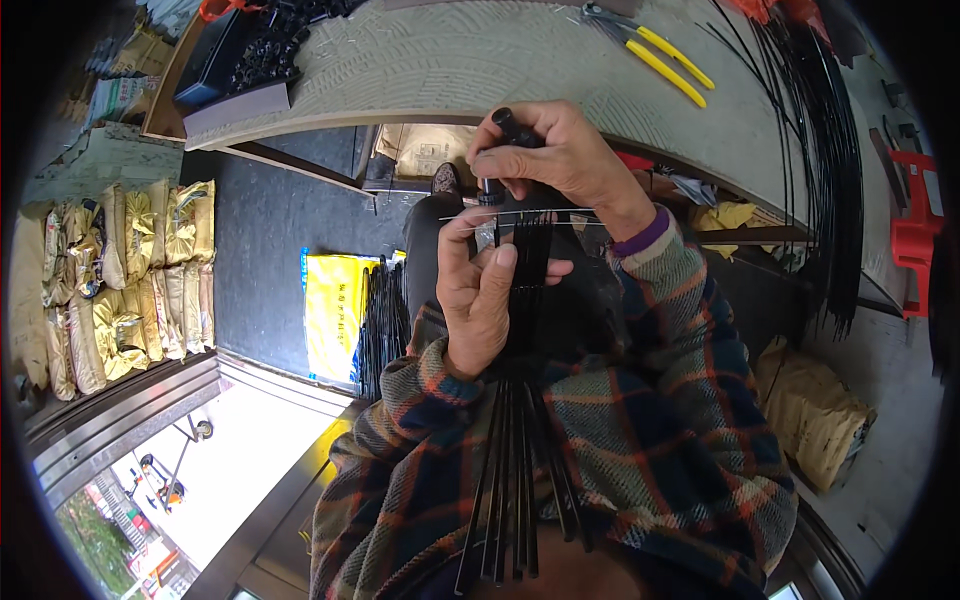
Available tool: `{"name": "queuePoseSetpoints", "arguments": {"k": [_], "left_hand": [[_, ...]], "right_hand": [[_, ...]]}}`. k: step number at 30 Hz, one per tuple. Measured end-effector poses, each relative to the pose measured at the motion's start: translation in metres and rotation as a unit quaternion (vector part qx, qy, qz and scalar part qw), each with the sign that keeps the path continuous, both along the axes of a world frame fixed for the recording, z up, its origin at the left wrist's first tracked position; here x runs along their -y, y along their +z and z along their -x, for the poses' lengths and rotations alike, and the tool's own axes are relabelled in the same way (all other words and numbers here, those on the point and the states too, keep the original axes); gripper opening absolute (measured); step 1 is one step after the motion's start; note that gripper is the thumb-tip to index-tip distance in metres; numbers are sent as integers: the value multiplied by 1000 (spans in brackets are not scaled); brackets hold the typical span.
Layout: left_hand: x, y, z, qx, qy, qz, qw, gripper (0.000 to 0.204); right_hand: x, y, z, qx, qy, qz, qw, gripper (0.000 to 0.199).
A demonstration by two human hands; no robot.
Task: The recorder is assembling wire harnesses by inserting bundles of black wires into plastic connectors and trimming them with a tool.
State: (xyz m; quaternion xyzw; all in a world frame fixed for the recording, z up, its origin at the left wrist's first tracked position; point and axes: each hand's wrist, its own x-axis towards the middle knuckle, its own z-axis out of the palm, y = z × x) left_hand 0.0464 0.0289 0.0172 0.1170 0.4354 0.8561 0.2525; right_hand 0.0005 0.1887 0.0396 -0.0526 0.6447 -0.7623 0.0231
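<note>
The left hand (476, 295) grips black rods (518, 440) just off the desk's (400, 70) near edge; the right hand (560, 155) pinches a black tube (506, 122). The rods look light, stiff and slippery, so hug the bunch near its desk end.

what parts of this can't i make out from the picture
- Head view: middle of the black cylindrical piece, covered by the right hand.
- Head view: part of the left hand, hidden behind the black strips it holds.
- Head view: small black parts at upper left, too small and crowded to count.
- Head view: outer side of the red plastic item, lost in the dark rim.
</note>
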Motion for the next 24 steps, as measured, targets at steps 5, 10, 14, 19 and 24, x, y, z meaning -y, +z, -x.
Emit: {"name": "queuePoseSetpoints", "arguments": {"k": [5,10,14,19,24], "left_hand": [[0,-4,1,2,-5,5,1000,29],[-1,-2,5,7,-6,-10,1000,25],[-3,-4,6,17,-3,-10,1000,23],[-6,-3,4,15,2,-12,1000,25],[-9,0,5,-13,29,8,999,31]], "right_hand": [[2,0,-2,-5,5,-15,1000,15],[1,-2,-3,-32,3,-31,999,21],[1,1,-5,-64,7,-35,997,22],[-3,-2,-6,-31,21,-3,999,22],[1,0,-5,-76,5,-23,997,22]]}}
